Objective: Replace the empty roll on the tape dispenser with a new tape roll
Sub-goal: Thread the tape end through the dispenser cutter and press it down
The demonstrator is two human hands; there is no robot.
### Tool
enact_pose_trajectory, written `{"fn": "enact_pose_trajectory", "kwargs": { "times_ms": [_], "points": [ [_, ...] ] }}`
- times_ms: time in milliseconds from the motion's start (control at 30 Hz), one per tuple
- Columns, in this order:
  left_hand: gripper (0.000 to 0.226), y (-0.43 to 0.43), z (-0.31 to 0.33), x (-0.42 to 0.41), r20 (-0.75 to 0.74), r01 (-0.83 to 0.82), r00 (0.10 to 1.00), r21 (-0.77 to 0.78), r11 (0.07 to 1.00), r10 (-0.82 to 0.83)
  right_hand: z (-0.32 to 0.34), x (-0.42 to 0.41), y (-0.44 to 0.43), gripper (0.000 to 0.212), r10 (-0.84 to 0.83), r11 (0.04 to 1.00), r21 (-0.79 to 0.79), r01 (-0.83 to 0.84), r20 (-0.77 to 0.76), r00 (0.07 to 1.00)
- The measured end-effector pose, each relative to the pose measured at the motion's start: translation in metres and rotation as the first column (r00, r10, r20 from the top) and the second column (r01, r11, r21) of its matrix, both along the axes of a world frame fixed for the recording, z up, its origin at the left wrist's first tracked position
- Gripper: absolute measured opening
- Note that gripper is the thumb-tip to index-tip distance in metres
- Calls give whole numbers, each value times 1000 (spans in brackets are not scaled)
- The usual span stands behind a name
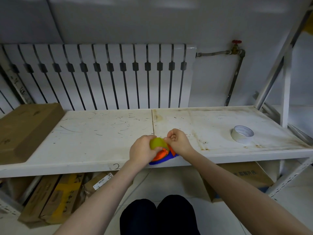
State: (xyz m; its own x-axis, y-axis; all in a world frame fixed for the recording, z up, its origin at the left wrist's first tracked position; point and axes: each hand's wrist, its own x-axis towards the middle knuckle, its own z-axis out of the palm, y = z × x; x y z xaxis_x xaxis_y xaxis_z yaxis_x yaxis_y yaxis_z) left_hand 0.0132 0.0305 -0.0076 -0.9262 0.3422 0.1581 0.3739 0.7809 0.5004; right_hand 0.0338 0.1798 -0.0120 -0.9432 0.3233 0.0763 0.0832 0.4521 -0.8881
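Note:
A blue and orange tape dispenser (pixel 163 157) rests at the front edge of the white shelf (pixel 101 133). A yellowish tape roll (pixel 157 143) sits on it, above the orange part. My left hand (pixel 142 150) grips the roll and the dispenser from the left. My right hand (pixel 177 141) is closed in a pinch at the roll's right edge, apparently on the tape's end; what it pinches is too small to see. An empty roll core (pixel 242 134), a white ring, lies flat on the shelf at the right.
A flat cardboard box (pixel 25 131) lies on the shelf's left end. A radiator (pixel 101 75) stands behind the shelf, with a pipe and red valve (pixel 236 48) to its right. More cardboard boxes (pixel 55 197) are stacked under the shelf. A shelf upright (pixel 286 92) rises at right.

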Motion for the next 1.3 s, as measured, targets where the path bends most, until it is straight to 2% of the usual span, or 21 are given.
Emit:
{"fn": "enact_pose_trajectory", "kwargs": {
  "times_ms": [167, 267, 400, 600, 767, 867, 967, 1100, 1300],
  "points": [
    [56, 3, 7, 0, 24, 18, 1000, -87, 996, -16, 3, 5, 1, 23, 12, 997, 78, -7, -59, 998],
    [56, 6, 11, 3, 21, 31, 999, -106, 994, -28, 12, 8, -1, 22, 39, 994, 102, -30, -90, 995],
    [38, 12, 14, 5, -23, 67, 997, -118, 991, -70, 31, 14, -4, 25, 88, 984, 165, -66, -125, 988],
    [40, 14, 15, 9, -19, 59, 998, -114, 992, -61, 42, 24, -12, 22, 116, 978, 187, -93, -118, 986],
    [20, 11, 18, 10, 70, 60, 996, -43, 997, -57, 53, 29, -27, 19, 173, 970, 198, -142, -148, 974],
    [40, 6, 20, 5, 78, 77, 994, -24, 997, -75, 54, 30, -21, 25, 118, 985, 144, -95, -166, 979],
    [58, 2, 22, 2, 50, 79, 996, -85, 993, -75, 52, 29, -10, 17, 38, 998, 49, -31, -151, 988],
    [61, -3, 21, 0, 39, 76, 997, -123, 989, -72, 45, 26, 6, 36, -61, 993, -107, 56, -50, 997],
    [63, -11, 19, -2, 54, 67, 997, -135, 989, -60, 20, 21, 24, 41, -164, 971, -165, 175, 75, 984]
  ]
}}
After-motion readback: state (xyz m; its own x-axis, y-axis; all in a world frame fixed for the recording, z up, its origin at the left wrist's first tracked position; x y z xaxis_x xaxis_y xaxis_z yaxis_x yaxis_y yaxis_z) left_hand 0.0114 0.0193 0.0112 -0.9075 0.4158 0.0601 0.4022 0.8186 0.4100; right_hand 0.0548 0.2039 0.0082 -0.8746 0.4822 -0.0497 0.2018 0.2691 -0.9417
